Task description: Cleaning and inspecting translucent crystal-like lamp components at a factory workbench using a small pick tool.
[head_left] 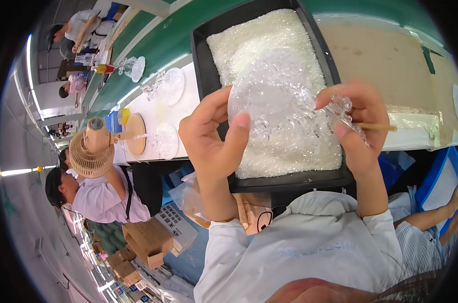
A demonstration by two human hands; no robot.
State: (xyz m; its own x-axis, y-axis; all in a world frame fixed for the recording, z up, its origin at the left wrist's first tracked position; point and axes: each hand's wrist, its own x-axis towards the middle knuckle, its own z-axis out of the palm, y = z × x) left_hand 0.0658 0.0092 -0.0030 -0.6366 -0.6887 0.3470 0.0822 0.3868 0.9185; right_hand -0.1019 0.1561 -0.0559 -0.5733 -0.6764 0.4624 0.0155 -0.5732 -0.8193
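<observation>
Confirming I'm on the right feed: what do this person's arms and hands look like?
The left hand and right hand show no gloves or cables. The left sleeve and right sleeve are short, loose and whitish, part of a shirt with faint blue lettering.

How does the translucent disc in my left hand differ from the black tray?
The translucent disc is round; the black tray is rectangular. The disc is pale, while the tray is dark. Your left hand holds up the disc; the tray lies beneath, filled with sparkly white granules.
</observation>
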